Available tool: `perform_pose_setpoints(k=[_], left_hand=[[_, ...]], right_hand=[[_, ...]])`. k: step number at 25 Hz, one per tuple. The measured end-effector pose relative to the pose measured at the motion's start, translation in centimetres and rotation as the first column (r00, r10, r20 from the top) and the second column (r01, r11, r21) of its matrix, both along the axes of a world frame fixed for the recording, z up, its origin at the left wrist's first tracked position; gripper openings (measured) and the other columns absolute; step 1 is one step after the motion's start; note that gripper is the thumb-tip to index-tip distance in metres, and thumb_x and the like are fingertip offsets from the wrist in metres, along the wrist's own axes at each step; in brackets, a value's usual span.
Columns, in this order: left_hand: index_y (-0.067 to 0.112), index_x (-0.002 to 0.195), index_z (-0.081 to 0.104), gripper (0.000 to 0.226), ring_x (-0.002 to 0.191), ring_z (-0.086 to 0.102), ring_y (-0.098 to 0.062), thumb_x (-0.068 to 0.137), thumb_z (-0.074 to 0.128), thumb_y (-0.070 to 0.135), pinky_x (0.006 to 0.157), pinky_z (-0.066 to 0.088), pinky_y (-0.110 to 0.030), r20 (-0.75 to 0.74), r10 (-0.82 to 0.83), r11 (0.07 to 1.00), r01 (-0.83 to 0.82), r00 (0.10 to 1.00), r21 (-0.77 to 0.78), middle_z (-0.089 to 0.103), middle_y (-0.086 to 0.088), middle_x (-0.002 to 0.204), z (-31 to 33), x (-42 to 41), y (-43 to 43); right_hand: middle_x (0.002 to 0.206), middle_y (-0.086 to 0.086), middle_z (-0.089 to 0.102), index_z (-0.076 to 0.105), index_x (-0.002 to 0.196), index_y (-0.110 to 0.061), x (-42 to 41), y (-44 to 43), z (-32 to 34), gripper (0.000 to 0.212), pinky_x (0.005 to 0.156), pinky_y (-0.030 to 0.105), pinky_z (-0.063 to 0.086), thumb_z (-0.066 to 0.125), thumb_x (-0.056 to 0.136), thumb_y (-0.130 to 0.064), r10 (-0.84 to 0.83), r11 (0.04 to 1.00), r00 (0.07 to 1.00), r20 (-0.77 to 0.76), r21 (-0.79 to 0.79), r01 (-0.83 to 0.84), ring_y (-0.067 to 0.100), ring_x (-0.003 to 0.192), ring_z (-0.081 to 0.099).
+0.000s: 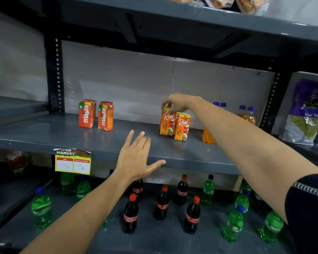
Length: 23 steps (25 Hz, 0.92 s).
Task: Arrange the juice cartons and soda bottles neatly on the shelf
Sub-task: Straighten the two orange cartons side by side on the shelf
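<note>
On the grey middle shelf (50, 131) two red Maaza cartons (95, 114) stand side by side at the left. Two orange Real apple cartons (175, 126) stand near the middle. My right hand (176, 104) is closed over the top of the rear Real carton (166, 123). My left hand (136, 158) hovers flat over the shelf's front edge, fingers spread, holding nothing. Orange soda bottles (246, 114) with blue caps stand at the right, partly hidden behind my right forearm. Cola bottles (162, 202) and green soda bottles (41, 208) stand scattered on the lower shelf.
A yellow price tag (73, 162) hangs from the shelf's front edge. A purple snack bag (307, 114) stands in the neighbouring bay at the right. Packaged goods (228, 1) lie on the top shelf. Dark slotted uprights (56, 74) frame the bay.
</note>
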<state>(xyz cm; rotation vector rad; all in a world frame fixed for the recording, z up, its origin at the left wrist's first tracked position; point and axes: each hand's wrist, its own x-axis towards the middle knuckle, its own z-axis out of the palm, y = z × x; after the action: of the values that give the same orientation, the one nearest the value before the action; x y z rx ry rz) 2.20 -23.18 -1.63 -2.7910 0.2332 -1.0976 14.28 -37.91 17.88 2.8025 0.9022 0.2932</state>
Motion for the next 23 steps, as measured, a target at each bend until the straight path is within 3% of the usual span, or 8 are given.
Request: perform_pose_setpoints(k=[6,12,16,19,23], left_hand=[[0.003,0.139,0.040,0.105,0.144,0.024,-0.022,0.078,0.005,0.080,0.120,0.001,-0.047,-0.001,0.048,0.999,-0.048,0.999,-0.008,0.047,-0.012,0.145,-0.1,-1.5,1.6],[0.001,0.130,0.051,0.094,0.135,0.041,-0.025,0.083,0.019,0.076,0.118,0.016,-0.046,0.100,0.073,0.996,-0.067,0.992,-0.063,0.057,-0.014,0.133,1.8,-3.0,7.8],[0.006,0.112,0.055,0.077,0.114,0.055,-0.030,0.083,0.027,0.071,0.113,0.026,-0.046,0.085,0.091,0.963,-0.066,0.992,-0.260,0.062,-0.013,0.114,2.8,-2.9,14.2],[0.008,0.113,0.054,0.068,0.106,0.056,-0.031,0.082,0.041,0.067,0.096,0.042,-0.043,0.032,0.068,0.858,-0.042,0.997,-0.513,0.058,-0.012,0.112,2.9,-1.4,18.7],[0.002,0.119,0.056,0.064,0.112,0.057,-0.028,0.078,0.067,0.050,0.092,0.043,-0.033,0.038,-0.022,0.555,0.044,0.999,-0.830,0.061,-0.015,0.121,4.3,2.3,23.3]], right_hand=[[0.132,0.011,0.056,0.053,0.130,-0.018,0.9,0.9,-2.1,0.039,0.099,0.041,0.046,0.059,0.092,-0.023,0.038,0.999,0.999,0.018,-0.033,-0.037,0.028,0.119,0.053],[0.123,0.012,0.061,0.058,0.123,-0.017,-0.2,3.6,-1.3,0.042,0.094,0.038,0.045,0.065,0.086,-0.036,0.063,0.983,0.996,0.063,0.167,-0.073,0.028,0.112,0.057],[0.119,0.014,0.065,0.062,0.116,-0.011,-1.0,8.2,-3.4,0.042,0.093,0.035,0.046,0.066,0.084,-0.038,0.087,0.945,0.996,0.033,0.315,-0.093,0.028,0.108,0.060],[0.119,0.015,0.065,0.060,0.118,-0.007,-1.1,12.8,-6.5,0.048,0.091,0.032,0.046,0.070,0.082,-0.037,0.064,0.842,0.997,-0.036,0.539,-0.035,0.028,0.109,0.060],[0.128,0.016,0.058,0.046,0.127,-0.007,-0.8,18.8,-10.8,0.063,0.084,0.032,0.047,0.075,0.078,-0.034,0.054,0.539,0.979,-0.194,0.831,0.136,0.028,0.115,0.057]])
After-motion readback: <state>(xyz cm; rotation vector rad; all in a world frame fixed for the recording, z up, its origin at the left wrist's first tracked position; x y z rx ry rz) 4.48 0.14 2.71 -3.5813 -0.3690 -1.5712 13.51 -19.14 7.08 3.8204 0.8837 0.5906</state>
